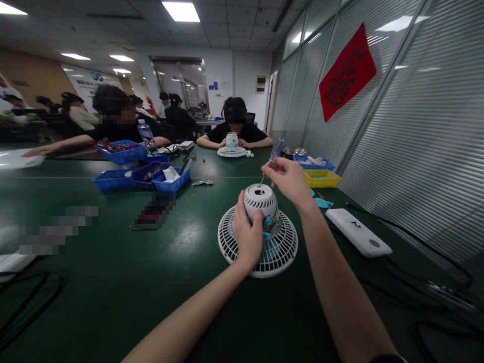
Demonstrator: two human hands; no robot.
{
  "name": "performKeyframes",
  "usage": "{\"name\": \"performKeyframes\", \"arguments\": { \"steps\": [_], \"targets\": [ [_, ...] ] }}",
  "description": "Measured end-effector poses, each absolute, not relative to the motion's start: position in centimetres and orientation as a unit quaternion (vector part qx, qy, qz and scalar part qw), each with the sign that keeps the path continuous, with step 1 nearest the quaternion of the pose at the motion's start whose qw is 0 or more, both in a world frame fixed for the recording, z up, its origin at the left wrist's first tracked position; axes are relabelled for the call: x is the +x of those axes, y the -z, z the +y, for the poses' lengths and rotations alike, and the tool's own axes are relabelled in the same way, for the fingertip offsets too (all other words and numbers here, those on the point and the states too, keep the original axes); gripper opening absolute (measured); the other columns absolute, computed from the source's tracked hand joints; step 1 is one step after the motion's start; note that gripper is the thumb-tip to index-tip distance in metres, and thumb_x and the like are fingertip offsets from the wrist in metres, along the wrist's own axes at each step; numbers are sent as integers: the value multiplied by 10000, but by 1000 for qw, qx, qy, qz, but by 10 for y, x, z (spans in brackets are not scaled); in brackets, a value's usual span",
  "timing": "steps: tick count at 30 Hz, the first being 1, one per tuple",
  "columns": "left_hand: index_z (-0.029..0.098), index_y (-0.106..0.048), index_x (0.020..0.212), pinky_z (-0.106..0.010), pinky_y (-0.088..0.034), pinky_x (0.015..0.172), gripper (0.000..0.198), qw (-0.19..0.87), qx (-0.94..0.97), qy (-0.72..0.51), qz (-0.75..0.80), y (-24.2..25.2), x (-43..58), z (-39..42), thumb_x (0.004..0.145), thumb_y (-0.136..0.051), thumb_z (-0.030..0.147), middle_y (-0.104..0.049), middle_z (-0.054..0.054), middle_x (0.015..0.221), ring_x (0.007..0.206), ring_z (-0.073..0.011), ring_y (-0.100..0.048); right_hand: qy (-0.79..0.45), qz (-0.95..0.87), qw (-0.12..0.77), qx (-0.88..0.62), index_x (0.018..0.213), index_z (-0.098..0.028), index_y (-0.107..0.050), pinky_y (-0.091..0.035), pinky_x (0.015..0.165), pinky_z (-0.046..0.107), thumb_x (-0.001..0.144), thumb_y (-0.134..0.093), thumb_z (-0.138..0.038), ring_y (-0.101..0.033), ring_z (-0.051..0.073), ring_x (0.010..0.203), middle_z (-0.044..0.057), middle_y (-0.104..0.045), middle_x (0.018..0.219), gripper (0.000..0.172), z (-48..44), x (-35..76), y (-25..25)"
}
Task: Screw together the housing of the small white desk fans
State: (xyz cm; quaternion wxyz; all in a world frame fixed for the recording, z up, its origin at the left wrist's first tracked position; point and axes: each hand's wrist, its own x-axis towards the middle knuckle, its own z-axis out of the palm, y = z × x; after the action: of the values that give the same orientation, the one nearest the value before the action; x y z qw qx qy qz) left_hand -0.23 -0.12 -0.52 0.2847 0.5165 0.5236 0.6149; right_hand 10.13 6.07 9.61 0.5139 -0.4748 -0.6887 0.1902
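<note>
Left hand (247, 234) fingers wrapped tight around the white motor housing (260, 199), thumb on its front side. The housing stands upright on the fan grille (282, 252), which lies flat on the green table (113, 282) toward its right edge. Right hand (289, 181) fingers pinched on the screwdriver (273, 156), tilted, tip at the housing's top hole. White flat device (357, 232) near, right of the grille; yellow tray (321, 177) behind.

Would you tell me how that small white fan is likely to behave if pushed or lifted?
The white fan probably feels light: it looks like thin plastic, mostly open grille. Lying grille-down on the green table, it seems unlikely to tip and may slide rather than roll. The left hand gripping its housing hints it shifts easily.
</note>
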Motion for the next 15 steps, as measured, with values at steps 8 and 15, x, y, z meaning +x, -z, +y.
{"name": "performKeyframes", "arguments": {
  "steps": [8,15],
  "targets": [
    [181,-395,1463,-450,-261,1218,639,280,518,-615,525,5,-3,-1,863,-454,394,-472,-151,1525,1445,-273,-397,-190,-673,531,-478,725,-180,-586,-401,491,246,810,-693,-272,-518,93,532,24,-670,716,165,60,96,-95],
    [207,-425,1431,-474,-250,1218,605,283,515,-615,526,4,-2,-2,854,-456,387,-475,-139,1527,1448,-278,-391,-229,-669,533,-465,770,-155,-610,-406,466,231,870,-578,-161,-496,63,456,47,-717,773,105,61,94,-96]
  ]
}}
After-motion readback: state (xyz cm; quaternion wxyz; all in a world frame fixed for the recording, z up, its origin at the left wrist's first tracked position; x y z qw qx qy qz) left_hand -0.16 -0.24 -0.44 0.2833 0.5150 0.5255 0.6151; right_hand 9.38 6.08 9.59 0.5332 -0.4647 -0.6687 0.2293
